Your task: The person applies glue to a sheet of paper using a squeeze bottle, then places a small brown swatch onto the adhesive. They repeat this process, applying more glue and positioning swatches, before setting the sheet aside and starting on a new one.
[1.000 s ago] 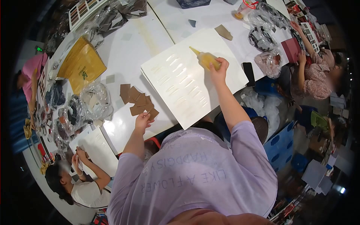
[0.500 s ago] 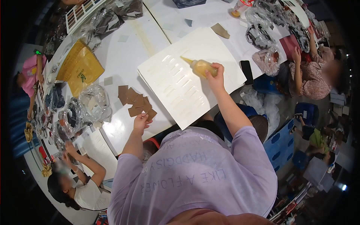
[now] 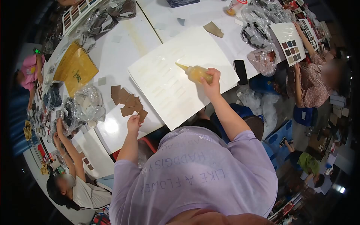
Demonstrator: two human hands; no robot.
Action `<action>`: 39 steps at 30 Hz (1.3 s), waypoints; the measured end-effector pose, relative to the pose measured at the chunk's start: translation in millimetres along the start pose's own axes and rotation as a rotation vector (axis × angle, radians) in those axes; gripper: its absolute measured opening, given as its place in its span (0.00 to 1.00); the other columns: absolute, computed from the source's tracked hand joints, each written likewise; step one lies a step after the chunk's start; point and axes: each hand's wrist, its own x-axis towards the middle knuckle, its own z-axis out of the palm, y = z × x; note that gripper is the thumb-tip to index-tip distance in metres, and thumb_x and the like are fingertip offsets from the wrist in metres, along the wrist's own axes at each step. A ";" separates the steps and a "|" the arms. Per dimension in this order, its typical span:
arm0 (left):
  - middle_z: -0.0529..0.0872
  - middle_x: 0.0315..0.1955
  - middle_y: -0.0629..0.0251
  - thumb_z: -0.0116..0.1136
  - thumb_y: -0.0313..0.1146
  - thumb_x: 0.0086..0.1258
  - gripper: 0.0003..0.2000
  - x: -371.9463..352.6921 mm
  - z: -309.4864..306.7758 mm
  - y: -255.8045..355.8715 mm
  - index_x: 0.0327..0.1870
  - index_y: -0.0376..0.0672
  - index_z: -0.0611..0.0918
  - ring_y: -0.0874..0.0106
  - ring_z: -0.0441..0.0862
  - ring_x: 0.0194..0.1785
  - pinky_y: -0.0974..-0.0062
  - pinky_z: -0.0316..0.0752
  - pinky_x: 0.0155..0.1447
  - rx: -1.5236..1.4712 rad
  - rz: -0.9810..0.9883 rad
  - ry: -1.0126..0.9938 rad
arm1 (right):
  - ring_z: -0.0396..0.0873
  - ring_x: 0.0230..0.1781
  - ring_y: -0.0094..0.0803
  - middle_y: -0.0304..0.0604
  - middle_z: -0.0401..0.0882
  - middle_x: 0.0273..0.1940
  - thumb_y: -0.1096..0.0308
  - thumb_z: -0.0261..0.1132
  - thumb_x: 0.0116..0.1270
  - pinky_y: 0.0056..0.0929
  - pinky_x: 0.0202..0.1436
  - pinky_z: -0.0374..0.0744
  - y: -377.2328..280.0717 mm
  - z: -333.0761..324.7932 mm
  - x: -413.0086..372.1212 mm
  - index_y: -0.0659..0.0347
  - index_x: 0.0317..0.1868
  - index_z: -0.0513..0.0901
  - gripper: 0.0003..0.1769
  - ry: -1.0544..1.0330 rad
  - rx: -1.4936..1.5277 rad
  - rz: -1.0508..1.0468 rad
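A soft bottle of yellowish glue [image 3: 197,74] is held in my right hand [image 3: 212,82]. Its pointed nozzle tips toward the upper left, over a stack of large white boards [image 3: 168,101]. Faint glue strokes in rows mark the top board. My left hand [image 3: 134,122] is closed at the near edge of a pile of brown square swatches [image 3: 128,102], left of the boards. Something small and white shows at its fingertips, and a brown swatch lies against the fingers. Whether the hand grips that swatch is hard to tell.
A black phone [image 3: 240,72] lies right of the boards. At the left are a yellow envelope [image 3: 77,69] and plastic bags of swatches [image 3: 89,102]. Co-workers sit on both sides; the right one holds a swatch card [image 3: 288,44]. A red-lidded cup [image 3: 235,6] stands at the back.
The view has shifted, so the table things appear further left. The right co-worker now holds up a swatch card. Swatches now show on the left co-worker's board. My hands keep their holds.
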 end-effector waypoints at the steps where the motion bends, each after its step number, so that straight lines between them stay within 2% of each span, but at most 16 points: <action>1: 0.84 0.32 0.69 0.53 0.36 0.71 0.07 -3.4 1.7 -0.7 0.42 0.44 0.75 0.76 0.85 0.30 0.84 0.69 0.25 -0.002 0.021 0.026 | 0.65 0.56 0.45 0.51 0.65 0.50 0.78 0.68 0.52 0.38 0.61 0.66 -0.8 -1.5 -0.5 0.59 0.44 0.70 0.20 -0.019 0.006 0.002; 5: 0.83 0.33 0.70 0.53 0.36 0.71 0.07 -29.0 9.0 -5.6 0.41 0.43 0.76 0.80 0.81 0.31 0.85 0.69 0.26 -0.128 0.088 0.168 | 0.65 0.56 0.45 0.52 0.63 0.52 0.78 0.67 0.52 0.38 0.61 0.66 2.6 -18.4 3.9 0.59 0.44 0.70 0.20 0.093 -0.020 0.086; 7: 0.83 0.33 0.70 0.53 0.35 0.71 0.07 -36.6 12.4 -12.4 0.41 0.43 0.76 0.83 0.78 0.31 0.85 0.68 0.28 -0.147 0.173 0.236 | 0.65 0.56 0.46 0.52 0.63 0.52 0.78 0.67 0.53 0.38 0.61 0.66 6.5 -20.1 -0.4 0.59 0.45 0.69 0.20 0.040 -0.044 0.055; 11: 0.82 0.34 0.72 0.54 0.33 0.71 0.06 -63.6 19.7 -6.5 0.43 0.43 0.77 0.85 0.73 0.31 0.87 0.66 0.32 -0.293 0.189 0.254 | 0.65 0.56 0.46 0.52 0.62 0.53 0.78 0.67 0.53 0.38 0.61 0.67 -0.6 -19.6 -12.6 0.59 0.46 0.69 0.21 -0.101 0.045 0.061; 12: 0.81 0.34 0.72 0.54 0.33 0.70 0.06 -71.1 22.2 -0.4 0.42 0.42 0.77 0.85 0.73 0.31 0.87 0.66 0.32 -0.337 0.189 0.256 | 0.65 0.55 0.45 0.52 0.63 0.53 0.77 0.68 0.54 0.38 0.60 0.67 14.4 -16.3 -21.5 0.59 0.46 0.69 0.21 -0.056 0.250 0.217; 15: 0.81 0.34 0.73 0.54 0.30 0.70 0.05 -91.4 26.0 17.3 0.42 0.42 0.77 0.85 0.72 0.30 0.87 0.66 0.32 -0.417 0.213 0.230 | 0.65 0.55 0.45 0.53 0.64 0.53 0.76 0.68 0.54 0.38 0.60 0.67 -17.7 -36.6 -18.9 0.59 0.47 0.69 0.21 0.113 0.514 0.435; 16: 0.81 0.33 0.73 0.54 0.29 0.70 0.04 -96.6 27.4 23.6 0.42 0.42 0.77 0.85 0.72 0.30 0.87 0.66 0.32 -0.432 0.225 0.213 | 0.65 0.55 0.45 0.53 0.65 0.52 0.76 0.68 0.54 0.38 0.60 0.67 5.5 -40.5 -22.5 0.59 0.46 0.70 0.21 0.099 0.244 0.253; 19: 0.81 0.32 0.73 0.54 0.28 0.70 0.04 -109.8 35.7 40.2 0.42 0.42 0.76 0.85 0.72 0.29 0.87 0.66 0.32 -0.449 0.228 0.199 | 0.65 0.55 0.46 0.53 0.65 0.52 0.76 0.68 0.53 0.38 0.60 0.66 4.5 -48.9 -25.2 0.59 0.46 0.70 0.21 0.054 -0.091 0.027; 22: 0.81 0.31 0.71 0.55 0.27 0.69 0.04 -112.5 41.8 46.4 0.41 0.41 0.76 0.85 0.72 0.28 0.87 0.67 0.32 -0.482 0.249 0.117 | 0.65 0.55 0.46 0.53 0.65 0.51 0.77 0.68 0.53 0.38 0.60 0.66 -4.7 -44.5 -31.9 0.59 0.45 0.70 0.20 -0.049 -0.056 0.004; 24: 0.81 0.31 0.71 0.56 0.27 0.68 0.04 -115.4 46.8 48.4 0.42 0.42 0.76 0.84 0.73 0.28 0.87 0.68 0.31 -0.483 0.269 0.093 | 0.65 0.55 0.47 0.53 0.65 0.51 0.77 0.68 0.53 0.39 0.60 0.66 -1.7 -41.7 -41.3 0.60 0.45 0.70 0.20 -0.027 0.111 0.132; 26: 0.81 0.32 0.71 0.56 0.27 0.68 0.05 -118.1 53.0 51.7 0.42 0.42 0.76 0.84 0.73 0.28 0.87 0.68 0.31 -0.496 0.284 0.062 | 0.65 0.55 0.47 0.53 0.65 0.50 0.77 0.67 0.53 0.39 0.60 0.66 2.5 -46.3 -43.5 0.60 0.45 0.70 0.20 0.025 0.114 0.149; 28: 0.81 0.32 0.71 0.57 0.27 0.68 0.06 -122.9 57.0 55.4 0.42 0.42 0.76 0.83 0.74 0.28 0.87 0.69 0.32 -0.521 0.292 0.030 | 0.65 0.55 0.47 0.53 0.66 0.50 0.77 0.67 0.53 0.39 0.60 0.66 -0.4 -58.1 -38.9 0.60 0.45 0.70 0.20 0.100 -0.041 0.060; 31: 0.82 0.32 0.70 0.57 0.26 0.67 0.06 -127.8 63.8 56.8 0.43 0.42 0.75 0.83 0.74 0.28 0.86 0.69 0.32 -0.539 0.279 0.000 | 0.66 0.55 0.46 0.53 0.66 0.50 0.77 0.67 0.53 0.39 0.61 0.66 3.4 -61.9 -43.0 0.60 0.45 0.70 0.20 0.072 -0.106 0.026; 34: 0.81 0.33 0.70 0.56 0.24 0.67 0.07 -132.2 70.7 60.0 0.44 0.42 0.75 0.82 0.74 0.29 0.86 0.70 0.32 -0.525 0.271 -0.041 | 0.65 0.55 0.46 0.53 0.65 0.50 0.77 0.67 0.54 0.39 0.61 0.66 -3.6 -58.6 -51.4 0.59 0.46 0.69 0.20 -0.041 -0.040 0.008; 37: 0.81 0.35 0.69 0.55 0.23 0.67 0.09 -134.6 75.1 61.6 0.46 0.41 0.74 0.82 0.75 0.31 0.86 0.69 0.33 -0.496 0.299 -0.078 | 0.65 0.55 0.47 0.53 0.65 0.50 0.77 0.67 0.54 0.39 0.60 0.66 -3.5 -59.7 -66.2 0.59 0.46 0.69 0.20 0.071 0.363 0.370; 39: 0.81 0.36 0.68 0.54 0.22 0.67 0.11 -140.1 78.2 67.5 0.48 0.41 0.74 0.82 0.75 0.33 0.86 0.68 0.35 -0.450 0.322 -0.074 | 0.65 0.55 0.46 0.52 0.65 0.50 0.77 0.67 0.55 0.39 0.60 0.66 5.0 -73.4 -67.1 0.59 0.46 0.69 0.20 0.112 0.306 0.328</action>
